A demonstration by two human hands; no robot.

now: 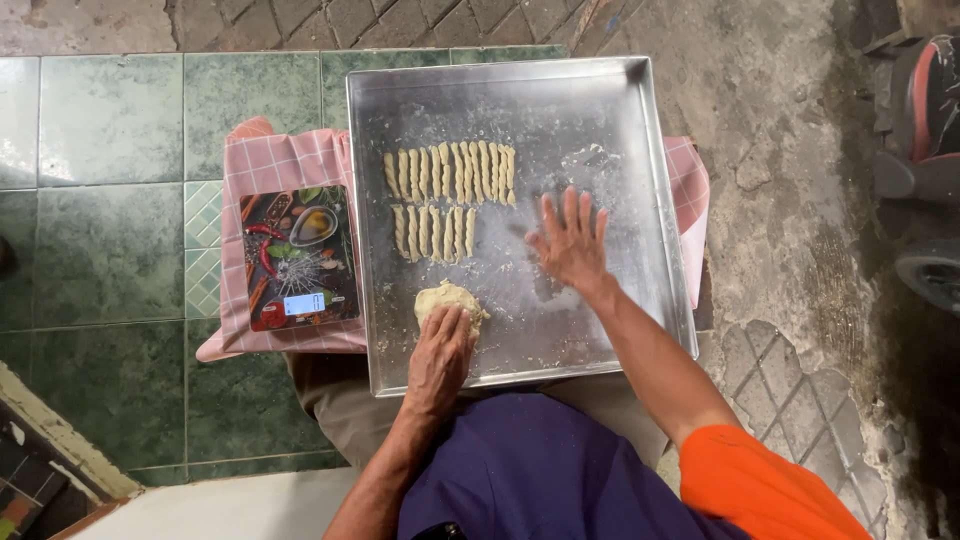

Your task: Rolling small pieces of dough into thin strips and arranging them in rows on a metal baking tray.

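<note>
A large square metal tray rests on my lap over a pink checked cloth. My left hand rests on a lump of pale dough at the tray's near edge, fingers curled over it. My right hand lies flat on the tray with its fingers spread, pressing on the floured metal; whether dough is under the palm is hidden. Two rows of several thin dough sticks lie side by side in the tray's far left part.
A flat kitchen scale with a printed picture top lies on the cloth left of the tray. Green floor tiles spread to the left, rough concrete to the right. A wheeled object stands at the right edge.
</note>
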